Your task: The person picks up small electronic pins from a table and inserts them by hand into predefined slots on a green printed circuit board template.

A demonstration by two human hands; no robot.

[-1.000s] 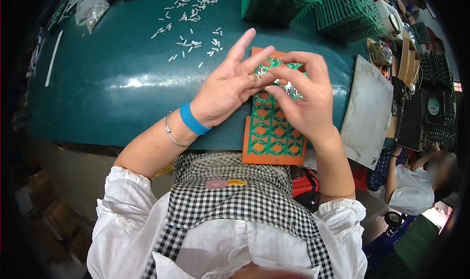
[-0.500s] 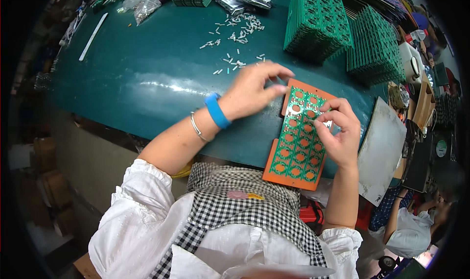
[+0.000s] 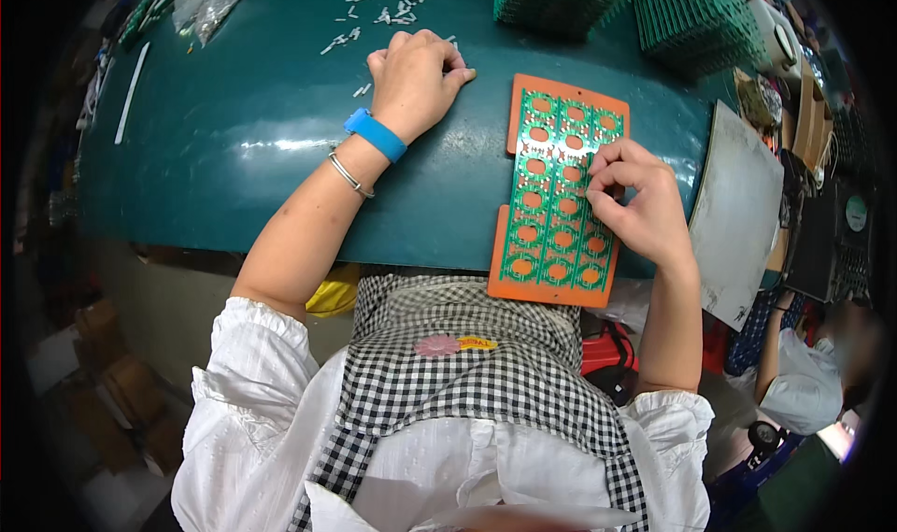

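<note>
A green circuit board panel (image 3: 532,182) with rows of round cutouts lies on an orange fixture plate (image 3: 551,293) near the table's front edge. Over its right side, my right hand (image 3: 645,200) has thumb and forefinger curled together at the board; anything between them is too small to make out. My left hand (image 3: 416,82), left of the plate, is down among small white strip-like pieces (image 3: 341,40), partly covering them. Its fingers are bent in, thumb against forefinger, and what they hold, if anything, is hidden.
Tall stacks of green circuit panels (image 3: 561,4) stand at the far right, another stack (image 3: 696,28) beside them. A grey metal sheet (image 3: 738,214) lies right of my right hand. At the left are a white strip (image 3: 132,93) and a plastic bag (image 3: 207,7). A person (image 3: 804,373) sits at the right.
My left hand has gone from beside the fixture plate leftward and away to the white pieces, its fingers closing. My right hand stays at the board. The whole view has shifted.
</note>
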